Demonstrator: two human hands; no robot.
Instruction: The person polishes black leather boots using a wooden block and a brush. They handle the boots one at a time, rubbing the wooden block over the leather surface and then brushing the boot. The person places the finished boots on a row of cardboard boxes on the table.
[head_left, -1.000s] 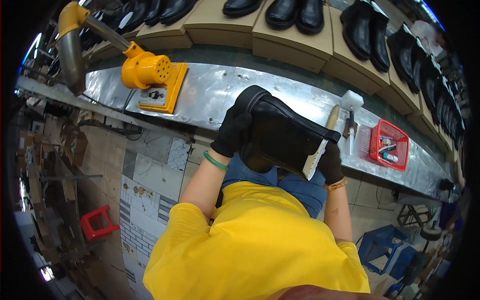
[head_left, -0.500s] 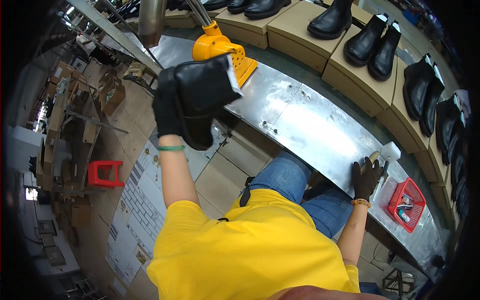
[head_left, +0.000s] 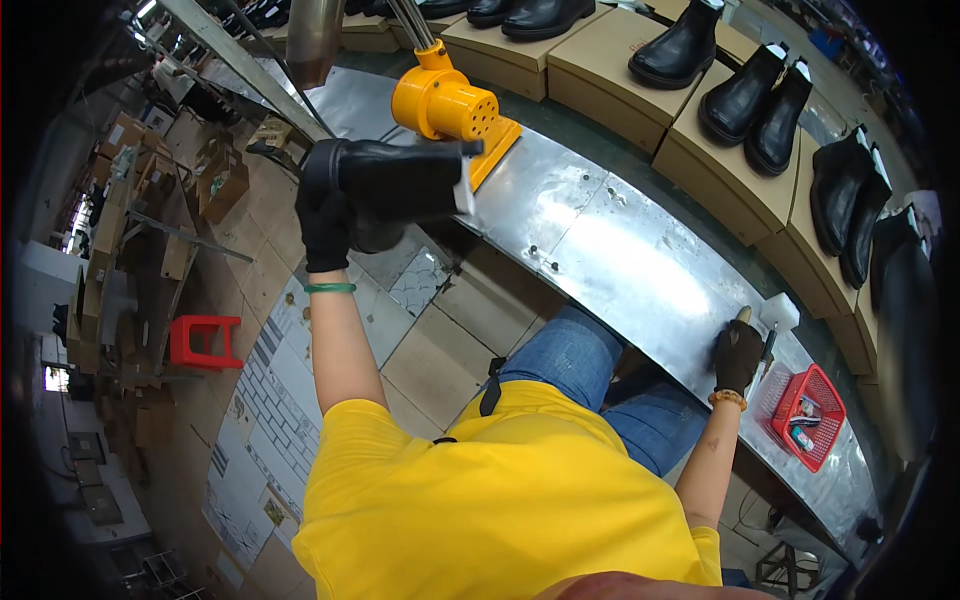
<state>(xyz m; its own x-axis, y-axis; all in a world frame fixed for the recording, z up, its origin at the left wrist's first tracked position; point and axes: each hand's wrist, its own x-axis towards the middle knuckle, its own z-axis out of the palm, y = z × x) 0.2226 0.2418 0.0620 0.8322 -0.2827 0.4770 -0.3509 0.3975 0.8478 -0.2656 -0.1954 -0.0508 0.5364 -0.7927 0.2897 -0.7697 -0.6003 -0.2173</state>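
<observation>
A black ankle boot [head_left: 405,180] with a pale edge at its opening is held up over the left end of the bench. My left hand [head_left: 325,230], in a black glove, grips it by the foot, with the sole end to the left and the shaft pointing right. My right hand [head_left: 738,357], gloved in black too, rests on the metal bench, its fingers curled round a tan object [head_left: 744,314] whose rounded tip sticks out beyond them. Just right of that hand lies a tool with a white block-shaped head [head_left: 780,312].
A yellow machine [head_left: 445,105] stands on the metal bench [head_left: 600,240], with a metal pipe [head_left: 314,45] hanging near it. Red basket [head_left: 812,415] with small items sits at the right. Behind, cardboard boxes [head_left: 600,55] carry black boots. A red stool [head_left: 205,342] stands on the floor.
The boot has turned in my left hand, its shaft swinging level and its toe lifting. My right hand's fingers have closed more round the tan object. The view has shifted slightly.
</observation>
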